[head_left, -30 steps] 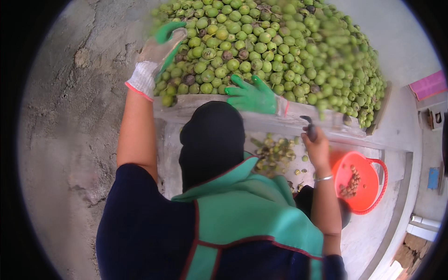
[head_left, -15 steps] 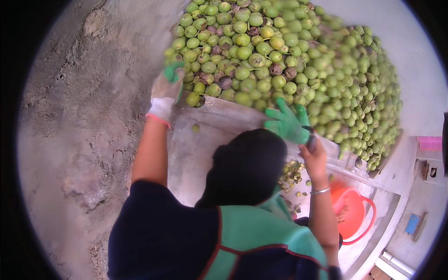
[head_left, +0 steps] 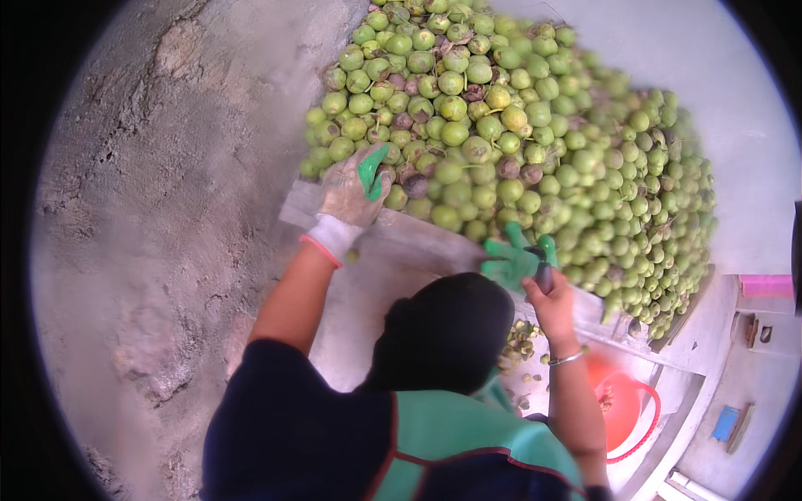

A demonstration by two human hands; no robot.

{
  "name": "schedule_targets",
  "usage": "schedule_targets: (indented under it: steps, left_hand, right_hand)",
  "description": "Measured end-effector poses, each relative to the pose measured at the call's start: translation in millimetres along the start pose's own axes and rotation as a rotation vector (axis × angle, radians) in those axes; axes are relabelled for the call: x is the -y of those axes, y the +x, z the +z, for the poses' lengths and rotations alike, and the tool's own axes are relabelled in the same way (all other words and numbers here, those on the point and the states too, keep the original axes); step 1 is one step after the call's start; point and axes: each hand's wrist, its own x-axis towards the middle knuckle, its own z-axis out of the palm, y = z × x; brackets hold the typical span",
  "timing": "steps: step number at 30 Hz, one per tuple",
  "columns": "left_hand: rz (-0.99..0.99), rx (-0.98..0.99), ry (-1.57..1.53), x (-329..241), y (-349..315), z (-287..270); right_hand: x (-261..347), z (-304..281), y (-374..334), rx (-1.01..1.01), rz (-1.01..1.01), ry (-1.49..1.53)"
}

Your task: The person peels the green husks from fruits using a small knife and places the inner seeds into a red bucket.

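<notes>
My left hand (head_left: 357, 185), in a pale glove with a green-coated palm, is at the near left edge of a heap of round green fruit (head_left: 455, 132). Its fingers are curled, and whatever is inside them is hidden. My right hand (head_left: 551, 311) is bare, with a bracelet at the wrist, and grips a black-handled tool (head_left: 544, 277). The tool's working end cannot be made out. A green glove (head_left: 511, 260) with spread fingers shows just beyond the tool, at the pale ledge (head_left: 430, 240) along the heap. Whether my right hand touches that glove is unclear.
Rough grey ground or wall (head_left: 159, 250) fills the left side. Cut fruit pieces (head_left: 520, 344) lie below the ledge, beside a red bucket (head_left: 620, 413) with a rope-like handle. A black rounded shape (head_left: 447, 330) blocks the middle. A blue object (head_left: 726, 423) is at right.
The view has shifted, so the heap appears lower. My left hand has moved right along the heap's near edge. My right hand has moved slightly left, still gripping the black-handled tool.
</notes>
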Motion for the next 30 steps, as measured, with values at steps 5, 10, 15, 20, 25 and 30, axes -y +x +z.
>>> schedule_targets:
  steps: [5, 10, 15, 20, 25, 30]
  left_hand:
    - [0.047, -0.207, -0.002, 5, 79, -1]
    - [-0.077, -0.154, 0.323, 42, 159, 2]
    - [0.145, 0.043, 0.585, 39, 114, 14]
    - [0.193, 0.093, 0.848, 35, 131, 34]
    - [0.216, 0.244, 0.910, 26, 156, 18]
    - [-0.436, 0.161, -1.139, -33, 128, -8]
  right_hand:
    - [15, 4, 5, -0.025, -0.036, -0.112]
    - [19, 7, 5, -0.002, -0.046, -0.046]
    - [-12, -6, -5, -0.045, 0.031, 0.039]
    - [-26, -13, -16, -0.051, 0.065, 0.072]
    - [-19, -25, -28, -0.075, 0.049, 0.110]
    - [-17, -54, -63, -0.099, 0.107, 0.135]
